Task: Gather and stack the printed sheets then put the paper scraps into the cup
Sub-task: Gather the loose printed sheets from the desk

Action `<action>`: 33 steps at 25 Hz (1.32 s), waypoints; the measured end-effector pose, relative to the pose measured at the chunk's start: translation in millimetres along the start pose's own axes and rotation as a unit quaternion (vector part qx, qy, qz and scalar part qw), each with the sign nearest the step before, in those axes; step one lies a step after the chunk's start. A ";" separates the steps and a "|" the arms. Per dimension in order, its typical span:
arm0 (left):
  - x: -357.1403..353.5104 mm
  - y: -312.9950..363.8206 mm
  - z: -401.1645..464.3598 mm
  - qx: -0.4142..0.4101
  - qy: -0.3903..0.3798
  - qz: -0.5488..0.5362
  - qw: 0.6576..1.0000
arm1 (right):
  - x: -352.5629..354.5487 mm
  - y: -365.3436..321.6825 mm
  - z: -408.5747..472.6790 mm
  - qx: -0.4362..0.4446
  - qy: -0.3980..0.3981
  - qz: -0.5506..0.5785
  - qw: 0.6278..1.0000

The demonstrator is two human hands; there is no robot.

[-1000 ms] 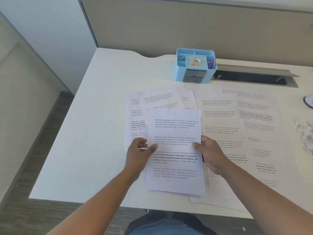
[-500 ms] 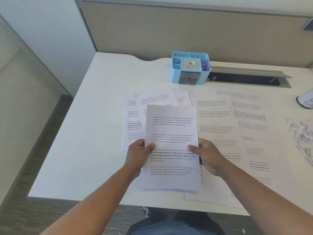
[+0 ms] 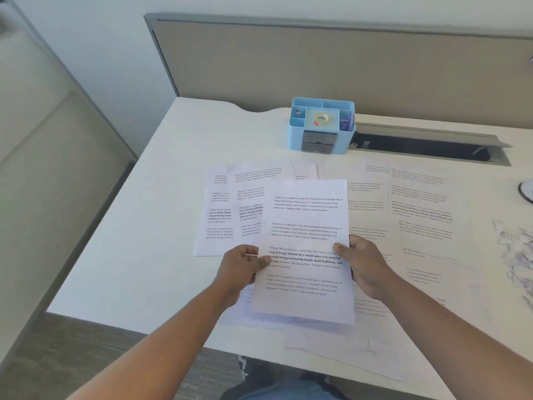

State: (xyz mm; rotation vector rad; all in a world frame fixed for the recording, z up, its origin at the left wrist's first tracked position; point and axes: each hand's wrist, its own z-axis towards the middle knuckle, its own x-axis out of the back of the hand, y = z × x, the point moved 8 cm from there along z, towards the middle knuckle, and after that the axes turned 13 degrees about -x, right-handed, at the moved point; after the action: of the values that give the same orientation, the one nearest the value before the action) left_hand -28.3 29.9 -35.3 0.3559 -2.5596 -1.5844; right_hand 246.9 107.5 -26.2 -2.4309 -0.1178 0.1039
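Observation:
A thin stack of printed sheets is held upright-facing over the white desk. My left hand pinches its left edge, thumb on top. My right hand pinches its right edge the same way. Several more printed sheets lie spread on the desk: two overlapping at the left and others fanned out to the right. A pile of torn paper scraps lies at the far right edge. A white cup is partly cut off at the right border.
A light blue desk organiser with a tape roll stands at the back centre. Behind it to the right is an open cable slot with a raised grey flap. A beige partition borders the desk's far side.
Both hands have kept their hold on the stack and drawn it slightly toward me and rightward. The camera has tilted up, showing more of the partition.

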 end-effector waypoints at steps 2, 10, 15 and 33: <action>-16.5 1.9 -7.4 0.004 -0.010 -0.003 1.000 | 12.3 -5.6 3.1 -0.001 -0.010 0.000 1.000; -28.3 5.4 -13.8 -0.016 0.071 0.037 0.997 | 35.6 -28.2 18.0 0.003 -0.022 0.009 1.000; -2.5 23.2 7.7 -0.051 0.156 0.122 0.979 | 37.9 -37.3 26.3 0.004 -0.001 0.006 1.000; 33.3 47.6 120.6 0.025 0.193 0.341 0.920 | 24.6 -54.3 78.1 -0.031 0.045 0.020 0.998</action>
State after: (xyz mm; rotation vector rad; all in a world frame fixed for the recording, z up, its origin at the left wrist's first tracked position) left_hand -93.1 146.4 -48.0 -0.1962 -2.0804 -1.0614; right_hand 260.0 201.7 -51.1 -2.4950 -0.0329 0.0078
